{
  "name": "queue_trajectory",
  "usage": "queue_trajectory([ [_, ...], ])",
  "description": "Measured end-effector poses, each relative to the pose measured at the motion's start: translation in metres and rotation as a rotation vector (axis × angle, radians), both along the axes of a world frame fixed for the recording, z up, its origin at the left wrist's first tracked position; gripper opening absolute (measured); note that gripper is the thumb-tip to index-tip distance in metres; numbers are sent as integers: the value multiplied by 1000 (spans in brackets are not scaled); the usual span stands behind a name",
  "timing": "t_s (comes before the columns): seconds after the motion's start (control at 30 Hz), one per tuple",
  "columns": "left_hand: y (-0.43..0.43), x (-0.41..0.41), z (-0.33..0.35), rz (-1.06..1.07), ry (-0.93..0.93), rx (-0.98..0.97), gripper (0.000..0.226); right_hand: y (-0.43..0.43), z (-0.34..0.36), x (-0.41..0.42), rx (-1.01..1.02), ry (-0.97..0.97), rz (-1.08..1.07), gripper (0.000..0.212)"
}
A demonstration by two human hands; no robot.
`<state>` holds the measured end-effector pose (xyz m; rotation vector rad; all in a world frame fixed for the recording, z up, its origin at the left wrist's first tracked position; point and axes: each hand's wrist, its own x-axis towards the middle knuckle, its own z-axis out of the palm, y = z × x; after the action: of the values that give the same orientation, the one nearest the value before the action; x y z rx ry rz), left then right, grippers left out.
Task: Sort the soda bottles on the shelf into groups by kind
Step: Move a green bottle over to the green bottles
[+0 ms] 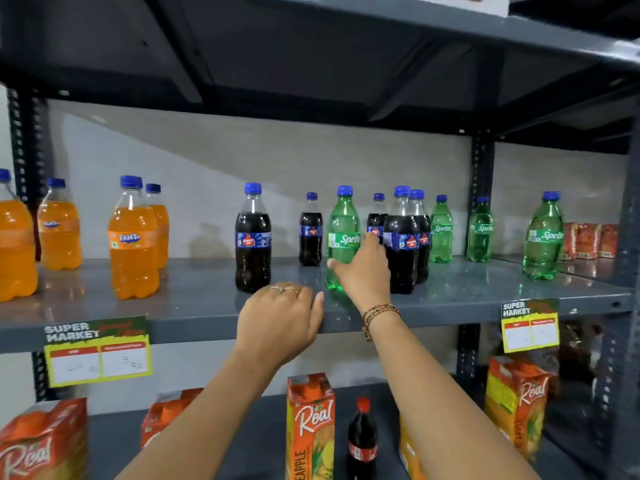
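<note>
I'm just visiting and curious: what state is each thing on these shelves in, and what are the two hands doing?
Fanta bottles: upright, capped, grouped at left.
Cola bottles: upright, capped, mixed with green ones.
Front Sprite bottle: upright, gripped.
Other Sprite bottles: upright, capped, at right.
Right hand: closed around the front Sprite.
Left hand: resting on the shelf edge.
Juice cartons: upright, below.

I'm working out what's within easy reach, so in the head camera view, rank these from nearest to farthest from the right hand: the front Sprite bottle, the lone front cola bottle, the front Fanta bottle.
1. Front Sprite bottle: right at the right hand, whose fingers reach around it.
2. Lone front cola bottle: to the hand's left, mid-shelf.
3. Front Fanta bottle: far left, with the orange group.
</note>
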<state>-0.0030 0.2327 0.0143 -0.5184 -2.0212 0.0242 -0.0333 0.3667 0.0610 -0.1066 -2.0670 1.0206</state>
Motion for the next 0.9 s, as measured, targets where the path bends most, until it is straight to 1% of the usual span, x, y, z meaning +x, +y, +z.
queue_trajectory([
  [0.1, -8, -6, -2, 34, 106, -2, 45, -9, 0, -1, -18, -133, 92, 50],
  [0.17, -5, -5, -4, 64, 120, -9, 44, -4, 0, -5, -32, -135, 96, 45],
  [0.27, -5, -7, -6, 65, 128, -3, 45, -1, -2, -3, -67, -90, 84, 44],
  [0.33, -4, -7, -8, 73, 136, 12, 45, 0, -3, 1, -82, -32, 93, 44],
  [0.53, 10, -5, -6, 40, 96, 72, 47, 13, 1, 27, -83, 281, 194, 31],
  [0.67, 54, -1, -10, -31, 77, 20, 44, 41, 5, 44, -101, 400, 230, 29],
  [0.8, 99, 0, -11, -91, 83, -3, 42, 88, 6, 54, -117, 473, 113, 33],
  [0.9, 121, -2, -11, -84, 79, 2, 43, 129, 7, 53, -133, 448, -10, 37],
])
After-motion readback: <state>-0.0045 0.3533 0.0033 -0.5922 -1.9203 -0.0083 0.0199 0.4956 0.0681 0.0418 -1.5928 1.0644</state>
